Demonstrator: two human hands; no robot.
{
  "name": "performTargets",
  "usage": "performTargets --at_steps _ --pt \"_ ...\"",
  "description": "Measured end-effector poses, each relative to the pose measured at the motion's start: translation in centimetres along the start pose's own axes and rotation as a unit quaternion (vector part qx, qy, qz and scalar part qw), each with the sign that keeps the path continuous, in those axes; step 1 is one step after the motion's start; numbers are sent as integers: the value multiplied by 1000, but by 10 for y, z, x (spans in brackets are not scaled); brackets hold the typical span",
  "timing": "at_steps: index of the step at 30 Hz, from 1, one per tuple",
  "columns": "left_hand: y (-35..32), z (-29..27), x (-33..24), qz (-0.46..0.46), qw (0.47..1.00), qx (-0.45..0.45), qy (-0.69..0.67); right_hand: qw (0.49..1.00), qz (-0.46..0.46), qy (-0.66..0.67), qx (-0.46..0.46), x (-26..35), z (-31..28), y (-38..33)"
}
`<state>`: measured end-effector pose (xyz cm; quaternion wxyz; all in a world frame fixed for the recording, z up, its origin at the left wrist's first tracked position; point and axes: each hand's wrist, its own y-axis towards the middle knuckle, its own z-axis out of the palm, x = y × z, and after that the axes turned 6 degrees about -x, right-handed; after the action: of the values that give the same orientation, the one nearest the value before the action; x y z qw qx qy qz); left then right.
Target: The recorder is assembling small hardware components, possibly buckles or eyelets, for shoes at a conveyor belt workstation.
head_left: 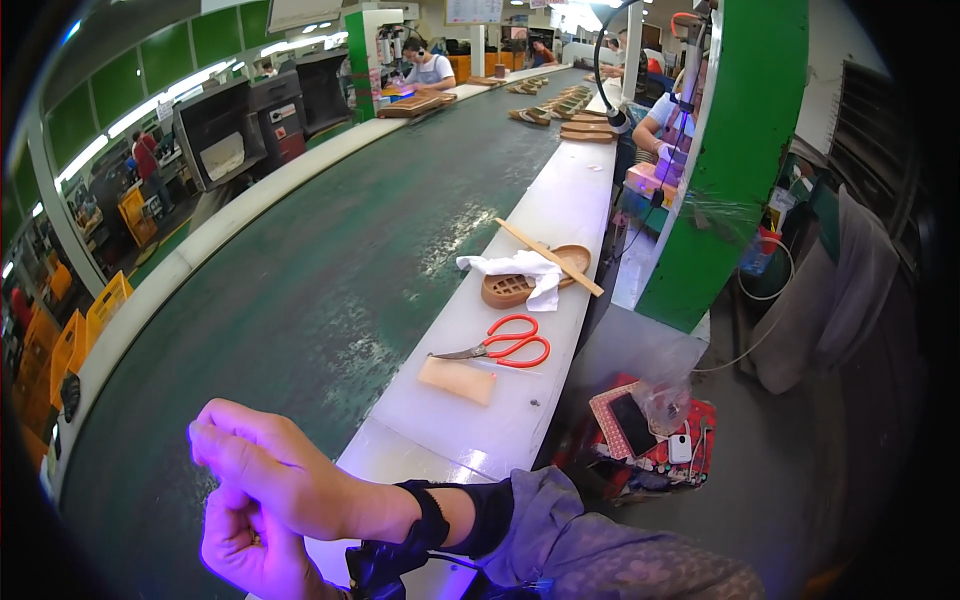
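My right hand reaches in from the right over the dark green belt, its fingers closed. Just below it is my left hand, also closed, with its fingers curled up against the right one. Whatever the two hands may pinch between them is hidden. Black straps circle my right wrist. On the white ledge beyond my right forearm lie a beige rectangular block and red-handled scissors. Farther along, a brown shoe sole carries a crumpled white cloth and a flat wooden stick.
The green belt runs into the distance, with several soles at its far end. A green pillar stands at right. Beside the ledge, a phone lies on a red surface. Co-workers sit farther along.
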<state>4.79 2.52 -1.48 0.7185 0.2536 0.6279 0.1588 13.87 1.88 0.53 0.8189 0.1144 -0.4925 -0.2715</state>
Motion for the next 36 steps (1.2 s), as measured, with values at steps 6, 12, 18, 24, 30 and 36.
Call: performTargets --at_steps 6,12,18,24,30,36 --pt "1 3 -3 -29 998 3 -60 1000 29 8 -2 -1 -2 3" --pt "4 -3 2 -26 997 14 -75 1000 13 -13 5 -8 -2 5" --pt "6 -5 2 -69 975 -94 -191 998 39 22 50 -5 6 0" --pt "7 0 -12 9 965 -140 -221 993 53 11 109 -1 6 -3" --pt "5 2 -19 1 956 -182 -231 981 102 63 155 -2 5 -2" --pt "4 -13 1 -1 954 -171 -246 977 112 76 162 2 6 -4"
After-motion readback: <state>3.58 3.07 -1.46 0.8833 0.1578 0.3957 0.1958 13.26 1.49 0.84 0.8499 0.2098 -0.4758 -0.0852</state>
